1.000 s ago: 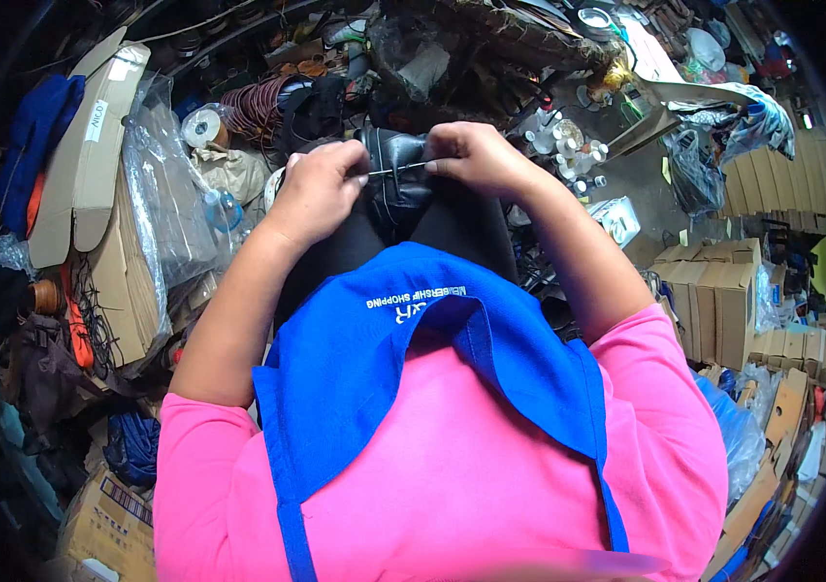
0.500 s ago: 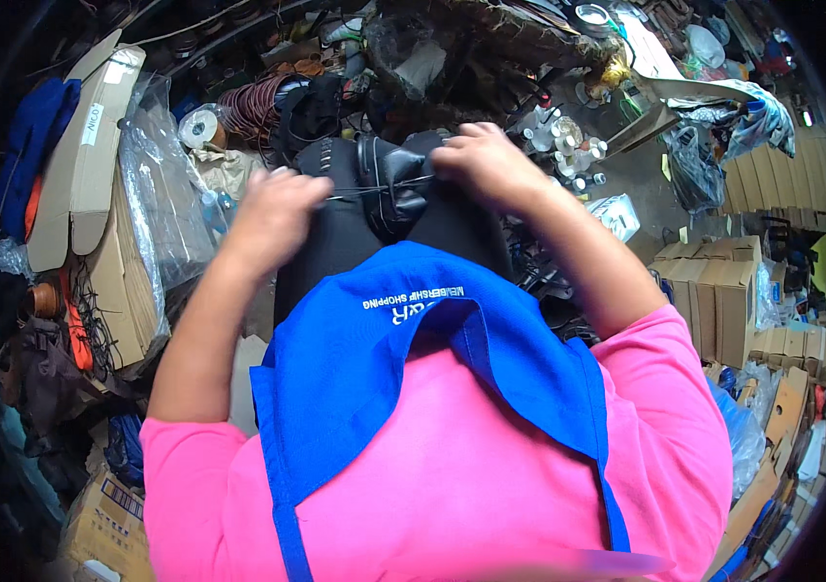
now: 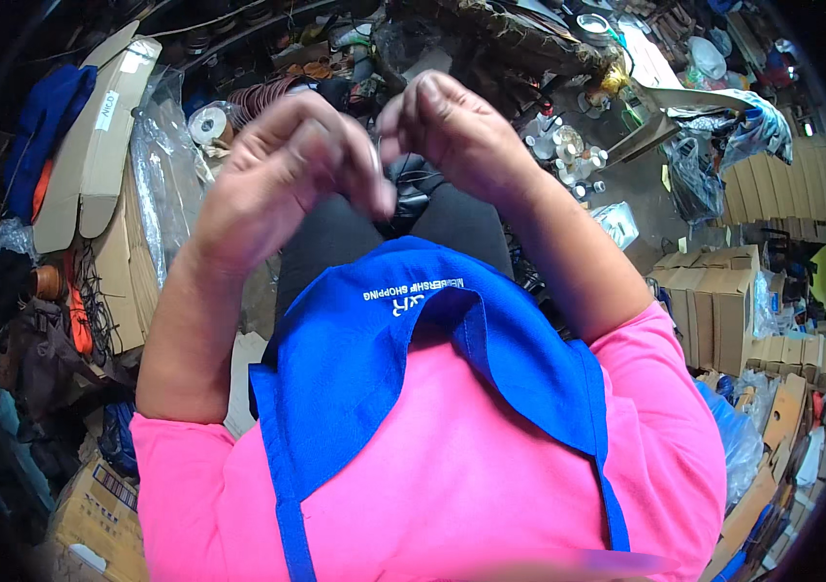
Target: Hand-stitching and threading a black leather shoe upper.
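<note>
Raised above my lap, my left hand (image 3: 287, 175) has its fingers curled, and they are partly smeared by motion. My right hand (image 3: 452, 131) is close beside it, thumb and fingers bent together. Whatever either hand pinches is too small or hidden to make out. Below and behind them, a shiny black leather-like piece (image 3: 417, 184) rests between my knees; the hands cover most of it and its kind does not show. Black trousers (image 3: 466, 218) and a blue apron (image 3: 345, 359) cover my lap and front.
Flattened cardboard (image 3: 93, 145) and clear plastic sheeting (image 3: 165, 184) stand at the left, near a white spool (image 3: 207, 124). Several small bottles (image 3: 568, 150) stand beyond my right forearm. Folded cardboard boxes (image 3: 713, 291) are stacked at the right.
Both hands have come up and closer together from beside the black piece, the left moving right. The dark cord stretched between them earlier can no longer be made out.
</note>
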Available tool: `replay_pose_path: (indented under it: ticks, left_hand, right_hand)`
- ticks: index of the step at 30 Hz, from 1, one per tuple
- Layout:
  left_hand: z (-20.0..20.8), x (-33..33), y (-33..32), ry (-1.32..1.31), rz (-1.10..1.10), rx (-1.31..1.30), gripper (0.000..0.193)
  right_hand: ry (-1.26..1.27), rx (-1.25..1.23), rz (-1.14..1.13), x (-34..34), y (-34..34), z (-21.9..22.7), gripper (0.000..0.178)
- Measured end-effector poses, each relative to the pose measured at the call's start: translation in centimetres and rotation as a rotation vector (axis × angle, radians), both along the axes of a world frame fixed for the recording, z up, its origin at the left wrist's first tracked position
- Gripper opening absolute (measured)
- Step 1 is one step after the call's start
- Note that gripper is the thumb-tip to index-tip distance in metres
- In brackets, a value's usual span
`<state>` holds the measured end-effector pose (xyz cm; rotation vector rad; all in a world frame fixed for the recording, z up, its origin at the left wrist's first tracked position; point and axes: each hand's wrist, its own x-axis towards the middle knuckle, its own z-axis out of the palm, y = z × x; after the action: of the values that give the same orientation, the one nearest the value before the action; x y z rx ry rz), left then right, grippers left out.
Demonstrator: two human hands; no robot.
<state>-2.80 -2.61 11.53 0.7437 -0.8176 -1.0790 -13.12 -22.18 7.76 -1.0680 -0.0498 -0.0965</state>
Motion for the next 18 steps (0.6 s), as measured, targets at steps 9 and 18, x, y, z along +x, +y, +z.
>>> replay_pose_path:
  ticks: [9, 18]
  left_hand:
    - [1.8, 11.9, 17.4, -1.620, 0.665, 0.981, 0.019]
    - [-4.9, 11.3, 14.3, -1.541, 0.924, 0.787, 0.031]
  right_hand:
    - [0.918, -1.542, -0.171, -16.7, -17.4, -1.1, 0.033]
    - [0.749, -1.753, -0.343, -17.3, -15.7, -4.1, 0.038]
